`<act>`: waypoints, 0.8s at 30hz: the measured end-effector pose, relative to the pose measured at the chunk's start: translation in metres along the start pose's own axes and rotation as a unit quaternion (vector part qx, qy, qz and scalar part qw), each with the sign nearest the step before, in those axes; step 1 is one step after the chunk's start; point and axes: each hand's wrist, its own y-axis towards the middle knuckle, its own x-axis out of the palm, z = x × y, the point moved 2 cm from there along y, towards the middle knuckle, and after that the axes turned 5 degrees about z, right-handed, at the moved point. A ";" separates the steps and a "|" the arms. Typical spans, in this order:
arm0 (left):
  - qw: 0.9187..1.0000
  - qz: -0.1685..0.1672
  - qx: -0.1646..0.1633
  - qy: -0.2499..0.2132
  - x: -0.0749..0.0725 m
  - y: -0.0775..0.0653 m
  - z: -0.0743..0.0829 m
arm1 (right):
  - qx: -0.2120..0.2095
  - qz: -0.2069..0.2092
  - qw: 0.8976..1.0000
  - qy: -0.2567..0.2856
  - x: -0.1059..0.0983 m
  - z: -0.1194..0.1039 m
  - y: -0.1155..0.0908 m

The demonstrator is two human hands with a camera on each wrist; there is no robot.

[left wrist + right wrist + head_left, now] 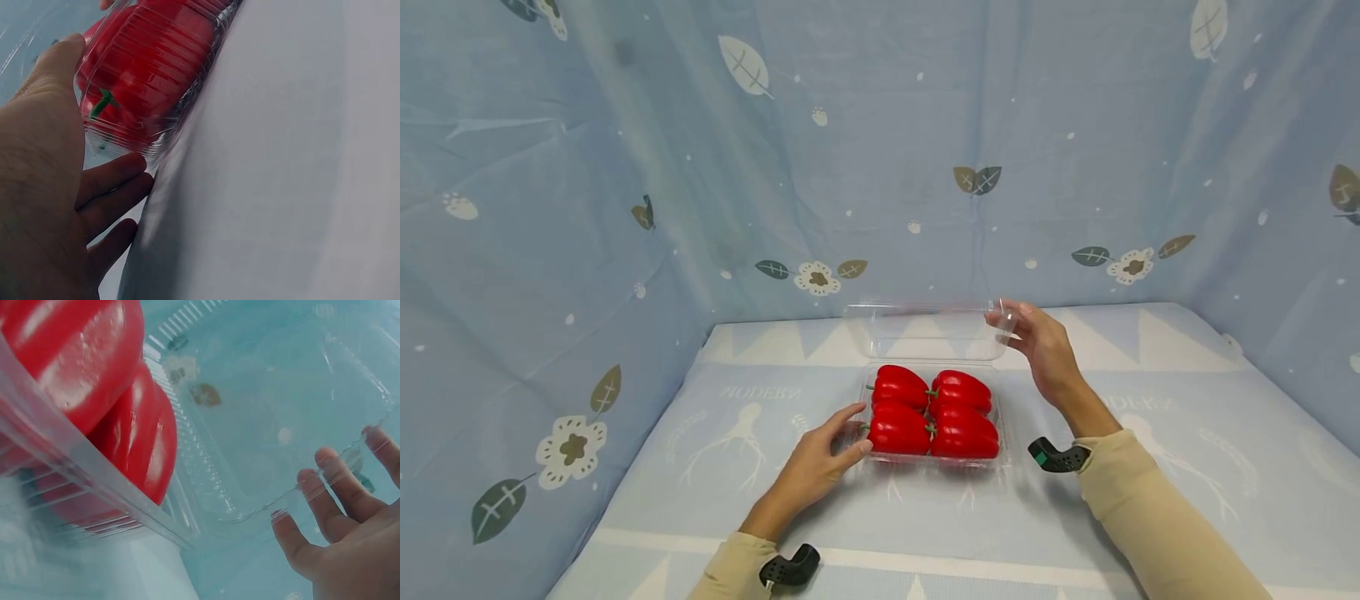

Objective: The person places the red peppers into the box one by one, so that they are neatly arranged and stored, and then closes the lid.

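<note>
Several red bell peppers with green stems sit in the base of a clear plastic clamshell box. Its hinged lid stands raised at the far side. My left hand is at the box's left end, thumb and fingers spread and touching its wall. In the left wrist view, the thumb lies along the box, while the lower fingers extend beneath the end with the pepper stem. At the lid's right side, my right hand touches its edge with extended fingers, partly seen through the plastic.
The box rests on a table covered with a pale blue and white printed cloth. Behind and beside it hang blue curtains with leaves and flowers. Dark bands are on both wrists.
</note>
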 end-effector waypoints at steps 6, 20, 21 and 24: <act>1.000 0.002 0.000 0.003 0.001 0.000 0.000 | -0.008 -0.012 0.999 -0.030 0.001 -0.009 -0.011; 1.000 -0.004 0.016 0.000 0.000 0.001 -0.007 | 0.002 -0.022 0.994 -0.107 0.001 -0.006 -0.034; 1.000 -0.001 0.019 -0.001 0.000 0.001 -0.007 | -0.001 -0.024 0.993 -0.114 0.001 -0.006 -0.036; 1.000 0.002 0.021 -0.004 0.001 0.003 -0.007 | -0.018 -0.029 0.992 -0.124 0.000 -0.006 -0.038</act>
